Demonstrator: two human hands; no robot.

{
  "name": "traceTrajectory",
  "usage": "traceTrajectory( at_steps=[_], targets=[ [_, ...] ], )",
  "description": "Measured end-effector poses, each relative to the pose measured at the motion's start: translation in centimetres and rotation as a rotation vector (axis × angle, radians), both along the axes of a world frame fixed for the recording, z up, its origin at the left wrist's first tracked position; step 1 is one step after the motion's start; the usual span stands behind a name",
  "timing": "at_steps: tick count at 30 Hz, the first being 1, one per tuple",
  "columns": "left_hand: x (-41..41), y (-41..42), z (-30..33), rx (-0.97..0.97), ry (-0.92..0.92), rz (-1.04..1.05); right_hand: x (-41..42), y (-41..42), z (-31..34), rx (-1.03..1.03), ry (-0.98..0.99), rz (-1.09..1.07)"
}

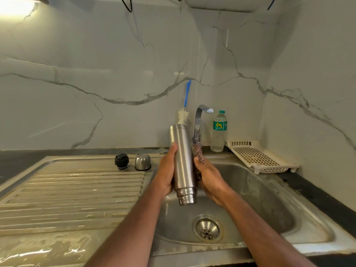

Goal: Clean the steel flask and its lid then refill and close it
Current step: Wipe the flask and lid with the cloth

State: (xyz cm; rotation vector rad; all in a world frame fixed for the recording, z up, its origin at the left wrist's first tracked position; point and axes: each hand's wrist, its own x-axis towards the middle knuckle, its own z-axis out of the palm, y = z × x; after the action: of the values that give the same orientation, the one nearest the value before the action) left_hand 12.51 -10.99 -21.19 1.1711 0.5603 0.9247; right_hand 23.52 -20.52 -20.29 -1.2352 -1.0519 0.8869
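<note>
Flask [183, 162] held mouth-down over the sink [269, 189], centre frame.
Left hand [165, 174] wraps its side; right hand [210, 180] presses what looks like a scrubber [198, 153] against it.

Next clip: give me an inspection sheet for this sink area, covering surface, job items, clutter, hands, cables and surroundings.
Surface: steel sink with wet, stained draining board.
Job items: flask held upside down over the basin, mouth open; black stopper and steel cap stand on the draining board.
Clutter: bottle brush behind the flask, water bottle, cream tray.
Hands: left hand grips the flask; right hand holds a scrubber against it.
Cables: black wire and blue wire at top.
Surroundings: marble wall, tap showing no water.
</note>
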Motion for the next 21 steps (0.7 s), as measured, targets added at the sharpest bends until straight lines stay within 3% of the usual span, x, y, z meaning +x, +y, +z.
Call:
traceTrajectory(
  at_steps=[3, 6, 8, 12, 14, 18, 21],
  targets=[
    [-1.3, 1.4, 0.3, -0.12, -0.099, 0.087, -0.8, -0.2, -0.3, -0.062, -0.086, 0.096],
    [-2.2, 2.4, 0.8, -0.216, -0.221, 0.176, -1.2, -0.7, -0.6, 0.041, -0.271, 0.112],
    [-2.5, 3.0, 0.9, -0.264, -0.301, 0.199, -1.4, -1.2, -0.7, 0.153, -0.471, 0.138],
    [-2.6, 3.3, 0.6, -0.318, -0.415, 0.187, -2.6, -1.2, -0.8, 0.33, -1.049, 0.126],
    [-2.6, 3.4, 0.5, -0.328, -0.434, 0.205, -3.3, -0.7, -1.1, 0.395, -1.158, 0.033],
    [-2.2, 3.1, 0.9, -0.335, -0.411, 0.259, -4.3, 0.0, -1.4, 0.365, -1.072, -0.16],
    [-1.9, 2.4, 1.5, -0.317, -0.349, 0.352, -4.5, -0.1, -0.9, 0.3, -0.653, -0.223]
  ],
)
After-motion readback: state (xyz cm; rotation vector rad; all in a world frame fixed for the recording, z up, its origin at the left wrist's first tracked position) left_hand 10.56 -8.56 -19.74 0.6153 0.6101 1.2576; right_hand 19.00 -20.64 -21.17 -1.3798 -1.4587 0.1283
